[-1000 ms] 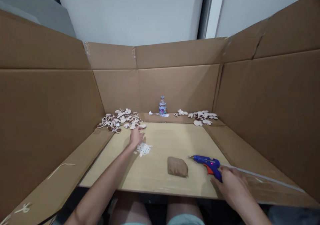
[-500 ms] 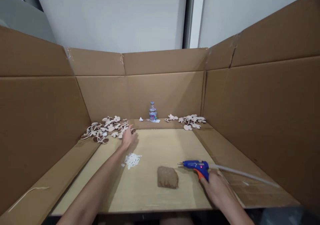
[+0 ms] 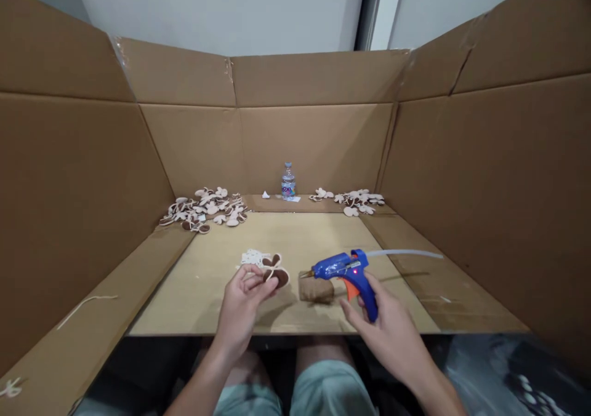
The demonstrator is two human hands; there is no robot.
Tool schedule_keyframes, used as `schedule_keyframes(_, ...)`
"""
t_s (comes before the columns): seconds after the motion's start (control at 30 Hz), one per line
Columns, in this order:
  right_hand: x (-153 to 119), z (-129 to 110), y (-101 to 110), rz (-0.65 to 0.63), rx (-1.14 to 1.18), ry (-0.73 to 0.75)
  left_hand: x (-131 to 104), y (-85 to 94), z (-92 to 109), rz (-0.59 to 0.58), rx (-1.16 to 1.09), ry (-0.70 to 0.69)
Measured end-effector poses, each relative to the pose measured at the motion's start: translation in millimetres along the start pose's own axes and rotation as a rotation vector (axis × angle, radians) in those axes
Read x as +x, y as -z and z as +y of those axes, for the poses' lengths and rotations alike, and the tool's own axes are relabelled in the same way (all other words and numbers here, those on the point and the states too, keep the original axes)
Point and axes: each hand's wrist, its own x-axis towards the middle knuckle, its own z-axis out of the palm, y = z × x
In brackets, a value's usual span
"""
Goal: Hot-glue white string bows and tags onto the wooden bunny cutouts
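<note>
Near the front of the board, my left hand [image 3: 247, 296] pinches a brown felt piece [image 3: 278, 277] with pale edging and a pale cord bow. My right hand [image 3: 381, 317] is wrapped round the handle of a blue glue gun [image 3: 337, 267] with an orange trigger and a lit red light. Its nozzle points left toward the felt piece, a small gap apart. Under the nozzle lies a brown block-like pad [image 3: 318, 288]. Behind my left hand sits a small heap of white pieces [image 3: 252, 257], partly hidden by the held piece.
Cardboard walls [image 3: 314, 139] enclose the board [image 3: 286, 231]. A heap of felt pieces [image 3: 210, 210] lies back left, another heap [image 3: 360, 200] back right. Between them stands a water bottle [image 3: 288, 182]. A loose cord [image 3: 85, 305] lies on the left flap.
My left hand has come back from the left heap with a felt piece. The glue gun has been raised and moved left over the brown pad. The view has tilted down.
</note>
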Motion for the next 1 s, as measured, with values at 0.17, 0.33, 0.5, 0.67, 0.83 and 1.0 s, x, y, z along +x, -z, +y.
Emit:
schedule_keyframes(0.17, -13, -11, -8, -0.009, 0.039, 0.114, -24, 1.0, 4, -0.047, -0.072, 0.097)
schedule_keyframes(0.33, -13, -6, -13, 0.04, 0.063, 0.04, -27, 2.6, 2, -0.082, -0.057, 0.12)
schedule_keyframes(0.5, -11, -8, -10, 0.105, -0.031, -0.039, -30, -10.3, -17, -0.122, 0.001, 0.132)
schedule_keyframes(0.67, -11, -16, -5, 0.044, -0.003, -0.066, -32, -43.0, -36, -0.182, -0.032, 0.181)
schedule_keyframes(0.83, -11, -14, 0, 0.048, -0.001, -0.048, -28, -64.2, -45, -0.197, -0.099, 0.163)
schedule_keyframes(1.0, -10, -9, 4, 0.004, 0.195, -0.054, -26, -68.6, -46, -0.213, -0.245, 0.251)
